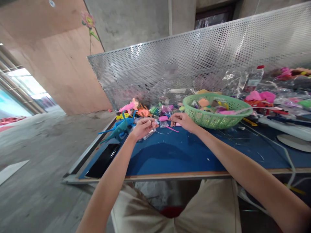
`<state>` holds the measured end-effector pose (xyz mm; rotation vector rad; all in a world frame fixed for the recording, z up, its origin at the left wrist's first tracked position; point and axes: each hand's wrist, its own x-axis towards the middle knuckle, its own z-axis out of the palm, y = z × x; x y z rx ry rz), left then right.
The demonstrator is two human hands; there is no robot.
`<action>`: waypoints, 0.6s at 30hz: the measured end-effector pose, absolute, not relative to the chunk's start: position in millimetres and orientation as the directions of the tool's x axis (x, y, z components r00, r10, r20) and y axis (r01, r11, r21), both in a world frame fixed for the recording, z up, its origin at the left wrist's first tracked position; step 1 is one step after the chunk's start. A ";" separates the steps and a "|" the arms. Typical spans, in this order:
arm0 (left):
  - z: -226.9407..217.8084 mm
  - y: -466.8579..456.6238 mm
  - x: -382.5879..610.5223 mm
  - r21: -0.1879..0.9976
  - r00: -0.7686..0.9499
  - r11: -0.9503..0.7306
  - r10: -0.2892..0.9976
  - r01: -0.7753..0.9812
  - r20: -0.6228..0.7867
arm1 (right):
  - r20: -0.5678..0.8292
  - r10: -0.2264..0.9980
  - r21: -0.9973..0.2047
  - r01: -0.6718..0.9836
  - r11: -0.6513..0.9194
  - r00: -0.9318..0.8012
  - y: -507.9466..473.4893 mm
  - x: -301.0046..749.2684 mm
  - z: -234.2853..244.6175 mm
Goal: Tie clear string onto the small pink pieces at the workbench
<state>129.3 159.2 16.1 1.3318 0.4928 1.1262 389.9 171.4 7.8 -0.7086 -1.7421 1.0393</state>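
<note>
Over the blue tabletop (165, 155), my left hand (144, 127) is closed in a pinch. A thin pale wire (161, 133) comes from its fingertips and curves towards my right hand (182, 121). The fingers of that right hand are pinched together too; what lies between them is too small to make out. Between the hands are a small pink block (163, 118) and a thin pink stick (173, 129). Just left of my left hand stand a teal toy dinosaur (119, 128) and a blue one partly behind it.
A green plastic basket (206, 118) with colourful pieces stands right of my right hand. A black phone-like slab (103, 160) lies at the left front edge. Plastic bags and toys line the perforated metal panel (194, 51). A bottle (255, 79) with a red cap stands back right.
</note>
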 end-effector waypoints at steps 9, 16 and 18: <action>20.3 158.3 132.0 0.924 0.375 -0.280 0.852 -0.261 0.365 | 0.478 0.796 -0.863 -0.027 0.505 -0.372 173.7 395.7 10.1; 17.8 166.3 128.6 0.913 0.230 -0.348 0.890 -0.211 0.393 | 0.528 0.769 -0.827 -0.010 0.563 -0.360 173.6 395.6 11.3; 17.2 167.1 128.3 0.908 0.223 -0.366 0.886 -0.204 0.407 | 0.539 0.769 -0.820 -0.002 0.573 -0.345 172.6 394.9 12.1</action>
